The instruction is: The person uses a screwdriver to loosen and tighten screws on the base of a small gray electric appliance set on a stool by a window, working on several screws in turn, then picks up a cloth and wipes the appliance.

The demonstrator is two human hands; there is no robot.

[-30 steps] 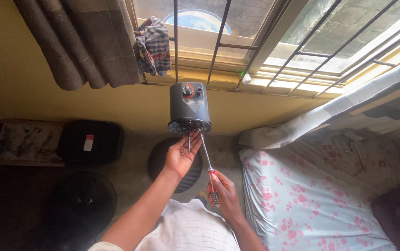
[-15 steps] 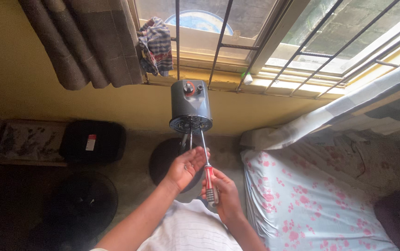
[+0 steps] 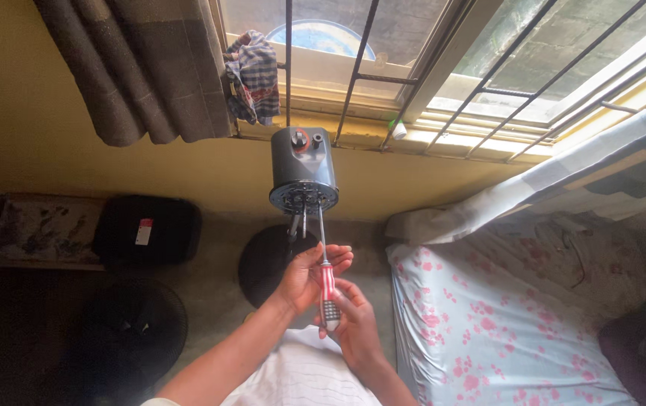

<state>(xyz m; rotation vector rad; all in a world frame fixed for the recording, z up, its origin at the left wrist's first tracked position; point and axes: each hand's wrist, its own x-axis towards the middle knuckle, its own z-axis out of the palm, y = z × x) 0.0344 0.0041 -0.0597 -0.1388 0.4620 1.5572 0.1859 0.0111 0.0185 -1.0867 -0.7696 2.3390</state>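
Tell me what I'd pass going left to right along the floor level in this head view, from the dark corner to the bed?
Round dark fan grille → black case → round black base → left hand → red and white screwdriver → right hand → flowered bedsheet.

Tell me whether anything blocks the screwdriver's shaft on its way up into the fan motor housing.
Nothing visible does. The screwdriver, held by the right hand with the left hand alongside, runs straight up to the underside of the motor housing.
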